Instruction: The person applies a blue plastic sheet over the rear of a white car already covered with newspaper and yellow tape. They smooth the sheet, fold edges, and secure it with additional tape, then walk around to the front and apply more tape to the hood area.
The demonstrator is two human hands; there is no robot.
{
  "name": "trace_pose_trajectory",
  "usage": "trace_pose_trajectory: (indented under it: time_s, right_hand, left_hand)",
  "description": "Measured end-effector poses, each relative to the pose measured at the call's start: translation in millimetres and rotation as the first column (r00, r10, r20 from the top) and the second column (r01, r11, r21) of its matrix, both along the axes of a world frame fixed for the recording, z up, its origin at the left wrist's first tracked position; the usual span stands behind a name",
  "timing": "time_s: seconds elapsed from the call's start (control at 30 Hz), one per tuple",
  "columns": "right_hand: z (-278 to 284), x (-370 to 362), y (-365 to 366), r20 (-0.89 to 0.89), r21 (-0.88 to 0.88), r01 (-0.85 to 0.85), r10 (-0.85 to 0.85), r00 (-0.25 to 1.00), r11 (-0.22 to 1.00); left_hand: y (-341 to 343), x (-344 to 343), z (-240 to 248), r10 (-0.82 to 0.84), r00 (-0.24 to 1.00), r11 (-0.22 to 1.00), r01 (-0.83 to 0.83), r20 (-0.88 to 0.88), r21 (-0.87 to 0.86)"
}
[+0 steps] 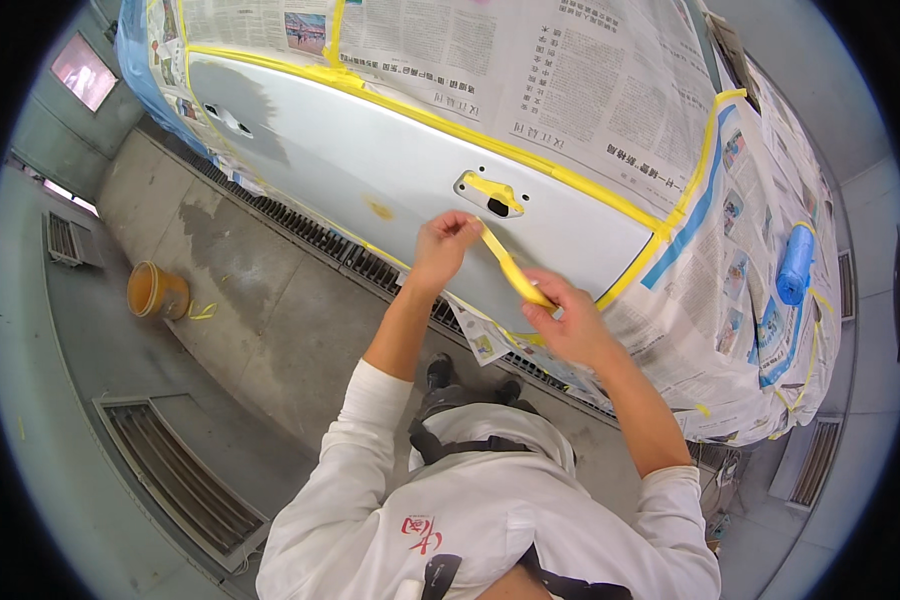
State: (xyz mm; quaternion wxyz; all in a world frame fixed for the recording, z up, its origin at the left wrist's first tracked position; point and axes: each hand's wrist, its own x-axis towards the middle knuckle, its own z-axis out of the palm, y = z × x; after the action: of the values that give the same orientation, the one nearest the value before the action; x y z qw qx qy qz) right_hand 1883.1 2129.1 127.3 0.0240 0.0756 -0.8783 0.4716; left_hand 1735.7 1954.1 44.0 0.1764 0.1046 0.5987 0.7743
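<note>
Between my hands a strip of yellow masking tape (502, 258) is stretched out. Its free end is pinched in the fingers of my left hand (444, 245). My right hand (568, 312) is closed around the roll end of the tape, lower and to the right. Both hands are in front of a pale grey car door (370, 150). Just above the left hand is the door handle recess (490, 193), with yellow tape across part of it and a dark hole showing. Whether the strip touches the door, I cannot tell.
Newspaper (590, 90) edged with yellow tape covers the car above and right of the door. A blue roll (795, 263) rests on the papered part at the right. An orange bucket (157, 291) stands on the floor at left. A floor grate (310, 233) runs beneath the car.
</note>
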Motion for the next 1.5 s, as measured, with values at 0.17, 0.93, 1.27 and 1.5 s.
trace_pose_trajectory:
  time_s: [0.17,0.93,1.27,1.5]
  right_hand:
    - [11.7,-28.1,10.2,0.277,-0.020,0.366,-0.347,0.896,0.930]
    - [6.6,-70.7,18.3,0.080,0.154,0.482,-0.497,0.864,0.862]
    - [9.5,-69.2,9.8,0.052,0.199,0.471,-0.489,0.871,0.860]
    - [-35.5,-31.7,-28.9,-0.258,0.192,-0.016,0.066,0.964,0.981]
  left_hand:
    - [39.5,-12.5,-7.7,0.489,0.828,0.837,-0.534,-0.276,-0.121]
    - [49.0,-25.0,-11.0,0.608,0.659,0.680,-0.720,-0.444,-0.138]
    - [46.6,-3.4,9.1,0.257,0.651,0.618,-0.679,-0.715,-0.396]
    - [51.2,-6.5,23.4,0.281,0.790,0.590,-0.590,-0.545,-0.551]
